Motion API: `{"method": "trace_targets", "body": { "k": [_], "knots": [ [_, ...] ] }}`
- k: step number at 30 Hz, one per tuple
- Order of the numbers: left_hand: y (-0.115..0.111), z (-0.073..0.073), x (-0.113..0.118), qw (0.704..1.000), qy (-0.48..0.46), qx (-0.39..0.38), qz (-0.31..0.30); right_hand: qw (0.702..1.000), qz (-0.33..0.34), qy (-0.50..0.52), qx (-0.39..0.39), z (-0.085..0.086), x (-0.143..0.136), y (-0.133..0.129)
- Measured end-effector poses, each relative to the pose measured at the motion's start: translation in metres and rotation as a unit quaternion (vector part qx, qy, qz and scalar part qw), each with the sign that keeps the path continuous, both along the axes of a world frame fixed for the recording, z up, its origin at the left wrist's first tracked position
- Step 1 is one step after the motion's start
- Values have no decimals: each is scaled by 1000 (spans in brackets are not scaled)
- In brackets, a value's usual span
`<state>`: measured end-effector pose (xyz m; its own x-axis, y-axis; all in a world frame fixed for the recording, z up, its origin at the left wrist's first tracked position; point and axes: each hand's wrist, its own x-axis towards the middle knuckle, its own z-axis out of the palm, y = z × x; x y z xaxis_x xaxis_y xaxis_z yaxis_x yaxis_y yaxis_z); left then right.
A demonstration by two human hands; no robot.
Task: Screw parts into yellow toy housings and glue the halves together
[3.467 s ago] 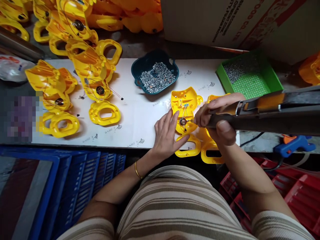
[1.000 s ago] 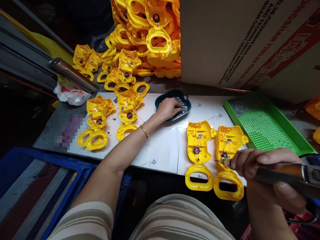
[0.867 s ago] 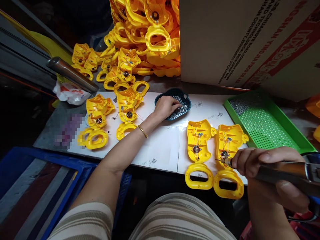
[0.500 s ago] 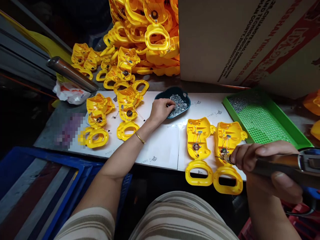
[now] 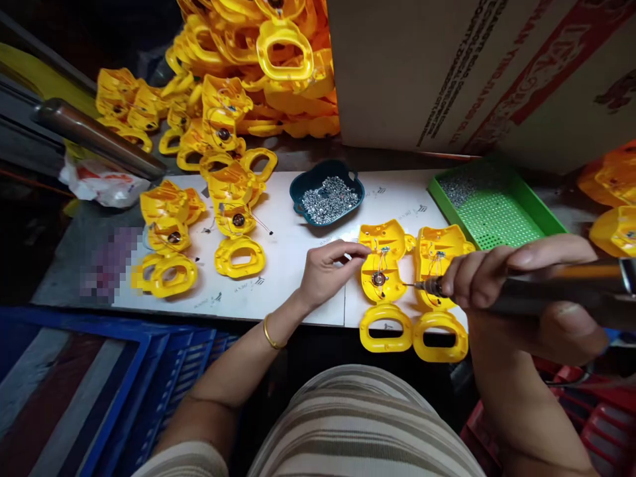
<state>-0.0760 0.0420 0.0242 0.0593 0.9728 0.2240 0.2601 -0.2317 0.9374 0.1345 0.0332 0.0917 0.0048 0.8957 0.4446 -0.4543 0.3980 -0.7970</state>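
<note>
My left hand (image 5: 330, 273) is closed in a pinch at the left edge of a yellow plastic shell (image 5: 393, 286); whatever lies between the fingertips is too small to make out. The shell lies open side up, with wires, a small board and a round speaker inside, and a ring-shaped handle at its near end. My right hand (image 5: 517, 291) is wrapped around an electric screwdriver (image 5: 431, 286), whose thin bit points left over this shell's right edge. Partly under the screwdriver lies a second, similar shell (image 5: 430, 248). Beyond my left hand stands a dark bowl (image 5: 297, 189) of small silver screws (image 5: 328, 202).
A green perforated tray (image 5: 497, 225) with more small metal pieces sits at the right. More yellow shells (image 5: 238, 192) lie at the left, and others are piled behind (image 5: 293, 106). A large carton (image 5: 387, 86) stands at the back. Blue crates (image 5: 183, 371) are at lower left.
My left hand has left the screw bowl and come toward me and right, to the left shell. The screwdriver tip has shifted from the right shell to the left one. The view has shifted slightly.
</note>
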Motion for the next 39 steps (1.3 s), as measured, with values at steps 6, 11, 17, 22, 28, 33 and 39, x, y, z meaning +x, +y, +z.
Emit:
{"method": "trace_targets", "body": {
  "k": [6,11,17,22,28,33,39],
  "knots": [
    [-28,-10,24,988,-101,-113,-29,1000,26,0,17,11,-11,4],
    [-34,-13,26,987,-82,-125,-58,997,62,-16,51,8,-10,8],
    [-37,-14,27,988,-66,-120,-71,998,35,-54,23,-1,-10,8],
    [-37,-13,27,987,-58,-129,-79,998,47,-26,37,-33,-6,16],
    [-36,-14,27,987,-44,-127,-90,999,26,-29,32,-51,1,15],
    [-36,-13,27,988,-38,-118,-90,999,9,-45,-3,-38,1,6],
    [-37,-10,27,987,-30,-124,-101,997,11,-64,-37,-33,-5,0]
  ]
}}
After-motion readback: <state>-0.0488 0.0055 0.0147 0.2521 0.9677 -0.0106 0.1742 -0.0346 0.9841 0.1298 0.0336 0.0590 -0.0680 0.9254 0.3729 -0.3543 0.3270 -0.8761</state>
